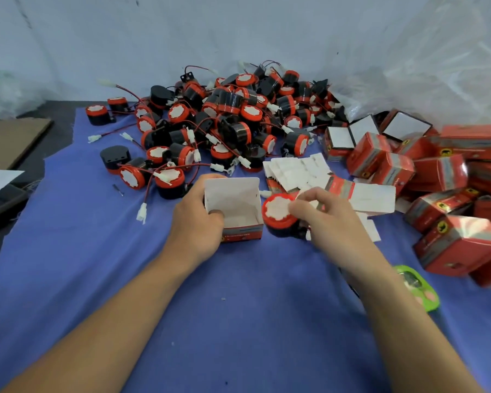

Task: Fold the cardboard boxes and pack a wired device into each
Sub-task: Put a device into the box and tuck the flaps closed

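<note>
Left hand [194, 225] grip is closed round the box [238, 214], kept mouth-up, so the device [278, 214] pinched in the right hand [332, 222] can be dropped in.

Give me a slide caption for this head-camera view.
Packing step: left hand holds an open red box while right hand holds a wired device beside it.

Device [279, 215] right of open box [236, 208]
</note>
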The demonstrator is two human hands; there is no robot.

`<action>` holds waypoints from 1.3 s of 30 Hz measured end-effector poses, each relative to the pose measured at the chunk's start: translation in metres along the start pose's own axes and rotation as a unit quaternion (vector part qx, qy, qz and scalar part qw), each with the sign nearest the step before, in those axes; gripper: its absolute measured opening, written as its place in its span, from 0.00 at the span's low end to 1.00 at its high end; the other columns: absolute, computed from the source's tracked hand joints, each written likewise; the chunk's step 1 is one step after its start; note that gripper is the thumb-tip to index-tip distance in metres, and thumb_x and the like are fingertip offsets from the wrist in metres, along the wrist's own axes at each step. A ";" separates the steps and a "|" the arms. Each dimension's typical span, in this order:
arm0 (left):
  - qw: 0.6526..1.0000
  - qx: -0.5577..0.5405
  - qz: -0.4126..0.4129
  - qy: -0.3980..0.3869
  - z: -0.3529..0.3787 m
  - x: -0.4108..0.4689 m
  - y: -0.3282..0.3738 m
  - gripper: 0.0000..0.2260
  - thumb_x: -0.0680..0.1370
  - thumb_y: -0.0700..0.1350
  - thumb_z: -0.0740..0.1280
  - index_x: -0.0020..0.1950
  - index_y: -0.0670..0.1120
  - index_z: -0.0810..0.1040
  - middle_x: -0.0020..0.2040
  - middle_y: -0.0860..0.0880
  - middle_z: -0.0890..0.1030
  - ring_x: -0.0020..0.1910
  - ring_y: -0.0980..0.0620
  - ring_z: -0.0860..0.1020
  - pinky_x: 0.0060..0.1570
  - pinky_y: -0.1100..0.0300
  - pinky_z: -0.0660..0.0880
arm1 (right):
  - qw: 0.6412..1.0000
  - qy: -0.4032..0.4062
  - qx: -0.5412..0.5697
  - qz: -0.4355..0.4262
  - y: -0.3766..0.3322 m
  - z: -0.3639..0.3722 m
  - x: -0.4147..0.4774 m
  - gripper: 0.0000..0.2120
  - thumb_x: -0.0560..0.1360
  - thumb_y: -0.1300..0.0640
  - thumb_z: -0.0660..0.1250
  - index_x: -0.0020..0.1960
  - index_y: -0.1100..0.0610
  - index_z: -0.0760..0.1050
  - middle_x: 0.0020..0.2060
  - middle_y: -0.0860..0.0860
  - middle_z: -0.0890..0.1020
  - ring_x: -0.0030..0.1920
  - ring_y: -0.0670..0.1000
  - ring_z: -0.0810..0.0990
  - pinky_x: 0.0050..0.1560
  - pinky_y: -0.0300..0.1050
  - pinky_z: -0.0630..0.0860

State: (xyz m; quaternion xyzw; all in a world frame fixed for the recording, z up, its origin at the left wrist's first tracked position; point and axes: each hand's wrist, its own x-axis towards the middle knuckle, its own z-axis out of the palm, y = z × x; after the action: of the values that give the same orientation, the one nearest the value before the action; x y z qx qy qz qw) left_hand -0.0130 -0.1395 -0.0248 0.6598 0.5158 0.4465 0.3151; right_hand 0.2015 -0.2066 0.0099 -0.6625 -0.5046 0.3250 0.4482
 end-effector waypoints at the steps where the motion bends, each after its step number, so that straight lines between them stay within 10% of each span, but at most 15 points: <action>1: 1.000 -0.002 0.000 0.002 0.000 0.000 0.000 0.32 0.72 0.29 0.61 0.52 0.70 0.72 0.48 0.75 0.78 0.51 0.74 0.75 0.35 0.73 0.73 | 0.997 -0.010 -0.078 -0.016 0.002 0.002 -0.002 0.07 0.76 0.49 0.68 0.41 0.51 0.79 0.26 0.44 0.79 0.29 0.47 0.74 0.34 0.46 0.70; 7: 1.000 0.000 0.001 0.015 0.001 0.000 -0.003 0.29 0.73 0.28 0.61 0.58 0.63 0.74 0.49 0.66 0.80 0.51 0.75 0.74 0.35 0.73 0.73 | 0.988 -0.017 -0.150 -0.026 0.005 0.003 -0.004 0.05 0.78 0.50 0.68 0.50 0.42 0.82 0.41 0.35 0.84 0.49 0.40 0.81 0.44 0.29 0.73; 12: 1.000 0.005 0.001 0.015 0.002 -0.001 -0.004 0.30 0.73 0.29 0.61 0.56 0.66 0.73 0.49 0.66 0.79 0.51 0.74 0.75 0.35 0.72 0.74 | 0.968 -0.093 -0.214 -0.086 0.007 0.002 -0.011 0.22 0.68 0.53 0.79 0.58 0.40 0.78 0.49 0.38 0.84 0.50 0.41 0.81 0.44 0.26 0.71; 16: 1.000 0.008 0.000 -0.014 0.001 -0.002 -0.002 0.31 0.73 0.31 0.61 0.55 0.70 0.72 0.51 0.66 0.79 0.55 0.64 0.77 0.38 0.65 0.78 | 0.990 0.003 -0.051 -0.131 -0.006 -0.004 -0.014 0.22 0.68 0.65 0.77 0.54 0.42 0.81 0.47 0.36 0.85 0.48 0.39 0.83 0.49 0.33 0.77; 20: 0.997 -0.004 0.031 -0.074 0.004 -0.008 0.006 0.26 0.69 0.41 0.65 0.57 0.71 0.74 0.52 0.67 0.82 0.53 0.63 0.80 0.45 0.60 0.80 | 0.962 -0.090 0.171 -0.195 -0.035 0.008 -0.025 0.25 0.66 0.69 0.74 0.58 0.48 0.82 0.52 0.46 0.87 0.49 0.45 0.86 0.50 0.39 0.80; 24: 0.995 -0.030 0.023 -0.090 0.008 -0.019 0.001 0.23 0.65 0.44 0.71 0.52 0.68 0.71 0.44 0.78 0.78 0.50 0.78 0.76 0.45 0.83 0.70 | 0.953 -0.058 -0.060 -0.291 -0.044 0.043 -0.031 0.27 0.67 0.64 0.74 0.62 0.42 0.79 0.51 0.37 0.82 0.55 0.45 0.82 0.54 0.38 0.79; 27: 0.989 -0.018 0.073 -0.129 0.007 -0.012 0.008 0.20 0.73 0.48 0.71 0.57 0.71 0.76 0.54 0.74 0.80 0.57 0.69 0.79 0.52 0.73 0.75 | 0.947 0.050 -0.119 -0.294 -0.040 0.043 -0.031 0.29 0.64 0.62 0.74 0.61 0.40 0.80 0.51 0.35 0.75 0.56 0.49 0.77 0.57 0.45 0.77; 30: 0.987 -0.036 0.082 -0.137 0.006 -0.008 0.011 0.22 0.72 0.56 0.75 0.64 0.70 0.74 0.59 0.64 0.82 0.58 0.62 0.82 0.54 0.60 0.81 | 0.933 0.079 -0.187 -0.299 -0.032 0.032 -0.027 0.29 0.61 0.59 0.70 0.61 0.41 0.81 0.72 0.37 0.73 0.76 0.52 0.65 0.73 0.54 0.67; 33: 0.986 -0.035 0.098 -0.133 0.003 -0.009 0.008 0.26 0.69 0.55 0.77 0.64 0.69 0.75 0.59 0.64 0.83 0.57 0.62 0.82 0.51 0.64 0.81 | 0.944 0.035 -0.205 -0.257 -0.028 0.025 -0.022 0.31 0.62 0.58 0.70 0.63 0.38 0.80 0.81 0.39 0.59 0.83 0.48 0.49 0.78 0.51 0.54; 39: 0.986 -0.012 0.089 -0.140 0.002 -0.008 0.006 0.28 0.68 0.51 0.73 0.64 0.72 0.73 0.56 0.65 0.83 0.55 0.62 0.82 0.48 0.68 0.79 | 0.952 -0.002 -0.233 -0.197 -0.025 0.024 -0.015 0.29 0.70 0.61 0.71 0.67 0.40 0.78 0.83 0.46 0.56 0.83 0.49 0.47 0.81 0.51 0.51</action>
State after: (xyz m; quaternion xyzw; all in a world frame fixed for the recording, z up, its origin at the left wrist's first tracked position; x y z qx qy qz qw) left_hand -0.0092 -0.1491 -0.0224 0.7550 0.4004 0.3826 0.3511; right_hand 0.1669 -0.2119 0.0233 -0.6353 -0.6878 0.1050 0.3350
